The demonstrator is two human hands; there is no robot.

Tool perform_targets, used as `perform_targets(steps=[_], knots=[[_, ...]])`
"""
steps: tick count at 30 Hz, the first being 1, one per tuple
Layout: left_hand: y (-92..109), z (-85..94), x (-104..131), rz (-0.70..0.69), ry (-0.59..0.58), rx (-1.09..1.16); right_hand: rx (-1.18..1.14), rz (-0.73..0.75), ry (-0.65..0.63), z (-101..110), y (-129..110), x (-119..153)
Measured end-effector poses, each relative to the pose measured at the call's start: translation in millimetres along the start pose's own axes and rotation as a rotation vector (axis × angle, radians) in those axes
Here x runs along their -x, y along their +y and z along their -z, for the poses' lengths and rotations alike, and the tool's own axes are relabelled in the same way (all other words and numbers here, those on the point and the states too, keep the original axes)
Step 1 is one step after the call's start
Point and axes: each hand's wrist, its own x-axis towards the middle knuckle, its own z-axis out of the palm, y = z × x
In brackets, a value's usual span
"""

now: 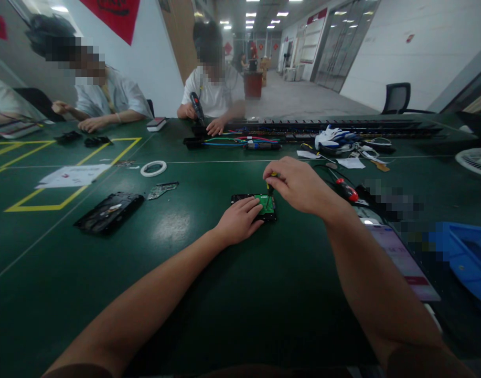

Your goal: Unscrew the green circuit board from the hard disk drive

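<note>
A hard drive [269,214] with a black casing and a green circuit board lies on the table before me. My left hand [240,219] holds its left part, fingers stretched over the board and thumb by the near edge. Pinched in my right hand [289,184] is a small yellow-and-black screwdriver [270,190]. It stands nearly upright, its shaft pointing down at the board; whether the tip sits in a screw is too small to tell. Left of my hands lie a loose circuit board [162,190] and a black casing [109,211].
The green table [177,278] carries a white ring [153,168], paper sheets [73,176], gloves [337,137] and a red-black screwdriver [346,190]. A phone [401,257] and blue bin [468,257] are at right. Across the table, a person [209,89] holds a power driver near long strips with wires.
</note>
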Motion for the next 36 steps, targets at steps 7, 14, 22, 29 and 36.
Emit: perform_targets(steps=[7,14,22,29,36], knots=[[-0.4,-1.0,0.7,-0.003,-0.002,0.002,-0.031,-0.006,0.010,0.2,-0.2,1.7],[0.3,0.8,1.1,0.007,-0.002,0.010,-0.015,0.014,0.025,1.6,-1.8,1.7],[-0.6,1.0,1.2,0.005,-0.012,0.004,-0.033,0.018,0.017,1.8,-0.9,1.8],[-0.7,0.1,1.4,0.014,-0.002,0.010,-0.021,0.003,0.009,3.3,-4.7,1.0],[-0.4,-0.2,0.8,0.014,-0.018,0.005,-0.021,0.006,0.010,2.5,-0.8,0.9]])
